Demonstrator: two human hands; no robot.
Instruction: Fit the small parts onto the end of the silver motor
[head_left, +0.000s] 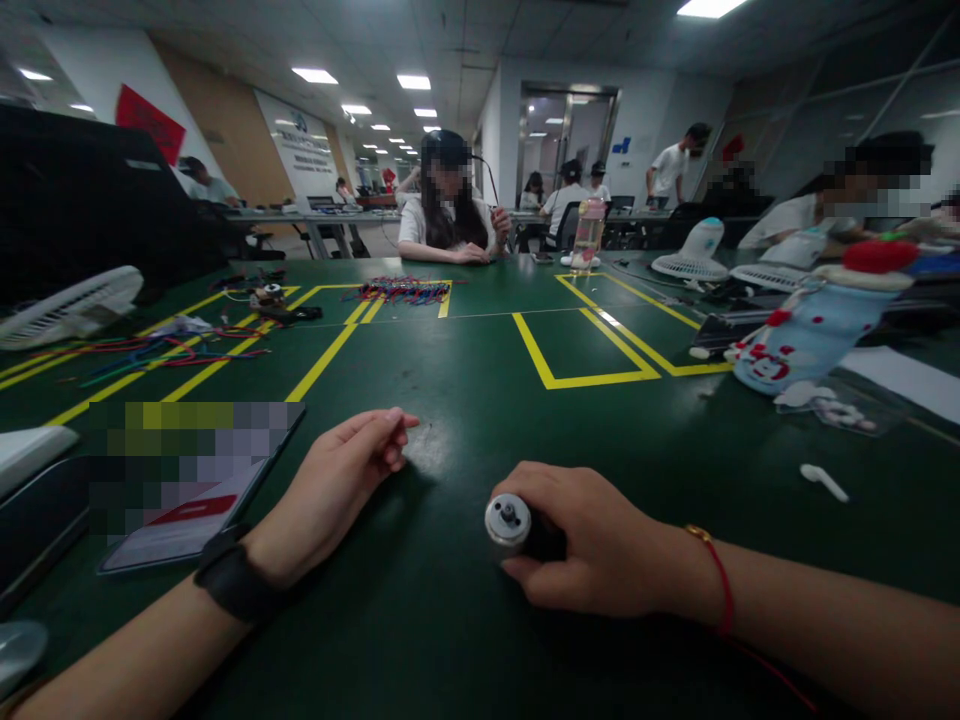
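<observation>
My right hand [592,540] is wrapped round a small electric motor [508,522], a short cylinder. Its silver end face, with a central shaft and small holes, points up towards me; the lower body is mostly hidden by my fingers and shadow. To the left, my left hand [352,455] hovers over the green table with thumb and index finger pressed together and the other fingers curled. Whether something tiny sits in that pinch cannot be made out. A gap of bare table separates the two hands.
A tablet-like panel [187,510] lies left of my left wrist. Coloured wires [187,345] lie beyond it, and a wire bundle [405,290] further back. At right are a blue bottle [814,325], a white earbud [825,482] and fans [690,255]. A person [450,210] sits opposite.
</observation>
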